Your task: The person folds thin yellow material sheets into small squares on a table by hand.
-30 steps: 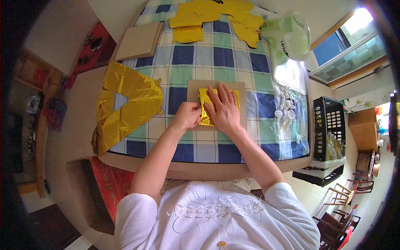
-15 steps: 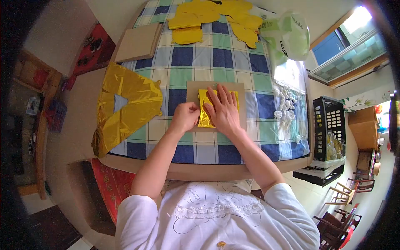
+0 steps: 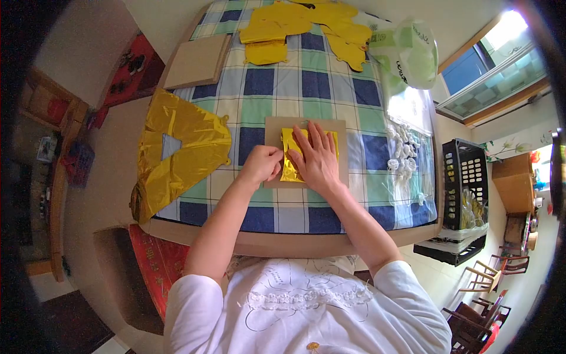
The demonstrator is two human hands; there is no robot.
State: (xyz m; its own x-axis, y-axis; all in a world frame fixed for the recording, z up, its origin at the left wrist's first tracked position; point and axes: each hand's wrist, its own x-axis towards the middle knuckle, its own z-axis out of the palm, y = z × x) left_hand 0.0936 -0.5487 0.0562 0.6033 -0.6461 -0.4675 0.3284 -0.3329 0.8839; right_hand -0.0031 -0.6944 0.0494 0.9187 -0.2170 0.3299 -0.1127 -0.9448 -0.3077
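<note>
A folded piece of shiny gold foil [image 3: 288, 171] lies on a flat brown cardboard sheet [image 3: 273, 126]. Spread flat across the foil, my right hand [image 3: 319, 160] presses on it with fingers pointing away from me. My left hand [image 3: 262, 163] is closed, its fingers curled together at the left side of the cardboard, close to the foil's left edge. Whatever those fingers may pinch is hidden. Further left, a larger creased gold foil sheet [image 3: 203, 141] with a slot-shaped gap lies spread out.
Checked cloth [image 3: 259, 109] covers the bed-like surface. Several gold foil pieces [image 3: 277, 25] lie at the back, beside brown boards [image 3: 196, 62] at back left. A pale green plastic bag [image 3: 415, 56] and white tangled strings [image 3: 403, 154] are on the right. Beyond the edge stands a black crate [image 3: 470, 168].
My left hand has shifted slightly, with its fingers curled a little more in view. My right hand stays flat on the foil. The whole view has tilted very slightly.
</note>
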